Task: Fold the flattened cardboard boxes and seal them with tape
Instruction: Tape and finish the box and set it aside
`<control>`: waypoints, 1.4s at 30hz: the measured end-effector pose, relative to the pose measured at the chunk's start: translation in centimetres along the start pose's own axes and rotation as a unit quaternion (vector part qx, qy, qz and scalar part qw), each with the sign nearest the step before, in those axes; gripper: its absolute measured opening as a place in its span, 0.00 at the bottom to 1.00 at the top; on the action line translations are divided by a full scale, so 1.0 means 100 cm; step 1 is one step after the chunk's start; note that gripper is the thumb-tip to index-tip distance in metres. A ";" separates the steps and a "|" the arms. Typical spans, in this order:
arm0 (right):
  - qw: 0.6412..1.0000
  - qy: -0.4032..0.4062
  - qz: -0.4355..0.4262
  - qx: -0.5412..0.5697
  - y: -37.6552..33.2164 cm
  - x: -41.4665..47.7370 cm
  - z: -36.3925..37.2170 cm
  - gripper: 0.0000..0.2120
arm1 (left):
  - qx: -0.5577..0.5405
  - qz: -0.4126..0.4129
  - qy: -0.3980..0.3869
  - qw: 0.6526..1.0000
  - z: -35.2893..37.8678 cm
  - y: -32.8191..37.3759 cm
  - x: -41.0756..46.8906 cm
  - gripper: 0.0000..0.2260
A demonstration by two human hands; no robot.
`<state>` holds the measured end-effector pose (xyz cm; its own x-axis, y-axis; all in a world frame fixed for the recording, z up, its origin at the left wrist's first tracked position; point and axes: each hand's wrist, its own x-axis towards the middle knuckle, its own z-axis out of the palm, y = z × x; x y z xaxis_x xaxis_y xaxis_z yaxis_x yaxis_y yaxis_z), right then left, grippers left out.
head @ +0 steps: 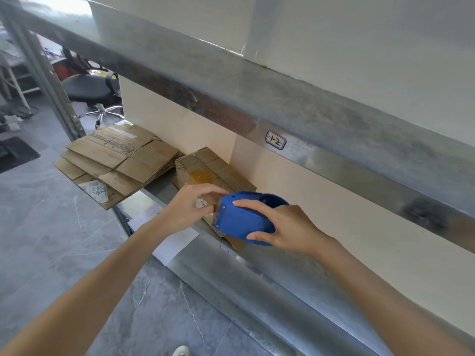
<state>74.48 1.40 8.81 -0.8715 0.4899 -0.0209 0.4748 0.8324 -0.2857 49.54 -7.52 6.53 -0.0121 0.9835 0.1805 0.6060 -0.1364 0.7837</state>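
Plainly right hand (285, 227) gripping one tape dispenser (244, 219), left hand (190, 206), two cardboard stacks (115, 160) (213, 170)

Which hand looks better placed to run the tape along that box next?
The right hand, probably: it grips the blue tape dispenser held against the cardboard box. The left hand is at the dispenser's mouth, seemingly pinching the tape end, so it suits anchoring.

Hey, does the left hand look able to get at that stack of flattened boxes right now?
Probably yes: the flattened boxes lie just beyond the left hand with nothing between, though it would first have to release the tape end.
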 end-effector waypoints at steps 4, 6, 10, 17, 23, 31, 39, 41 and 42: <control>1.000 -0.006 0.007 0.008 0.001 0.000 0.003 0.33 | -0.047 -0.036 0.037 0.998 0.002 -0.003 -0.007 0.12; 1.000 -0.010 0.011 0.011 0.000 -0.001 0.005 0.33 | -0.055 -0.047 0.040 0.997 0.004 -0.003 -0.009 0.13; 1.000 -0.009 0.014 0.009 0.000 -0.006 0.000 0.33 | -0.036 -0.066 0.046 0.996 0.007 -0.003 -0.013 0.10; 0.997 -0.013 0.067 -0.034 0.026 -0.038 -0.014 0.34 | -0.027 -0.087 0.046 0.995 -0.006 -0.016 -0.020 0.06; 0.994 -0.008 0.107 -0.030 0.034 -0.046 -0.010 0.33 | -0.075 -0.102 0.046 0.991 0.025 -0.019 -0.012 0.03; 0.993 -0.013 0.114 -0.025 0.039 -0.037 -0.006 0.33 | -0.094 -0.101 0.088 0.987 0.042 -0.032 -0.003 0.13; 0.993 -0.018 0.119 -0.012 0.040 -0.029 0.005 0.33 | -0.086 -0.071 0.108 0.988 0.047 -0.052 0.002 0.18; 0.992 -0.018 0.125 -0.007 0.040 -0.029 0.008 0.33 | -0.087 -0.059 0.120 0.987 0.049 -0.058 0.003 0.17; 0.992 -0.018 0.127 -0.007 0.040 -0.029 0.009 0.33 | -0.080 -0.049 0.124 0.988 0.050 -0.061 0.004 0.17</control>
<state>78.82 3.09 6.89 -0.7277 0.6744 -0.1246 0.6806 0.6876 -0.2531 49.79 -5.74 -1.12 -0.2704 0.9364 0.2237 0.4592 -0.0788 0.8848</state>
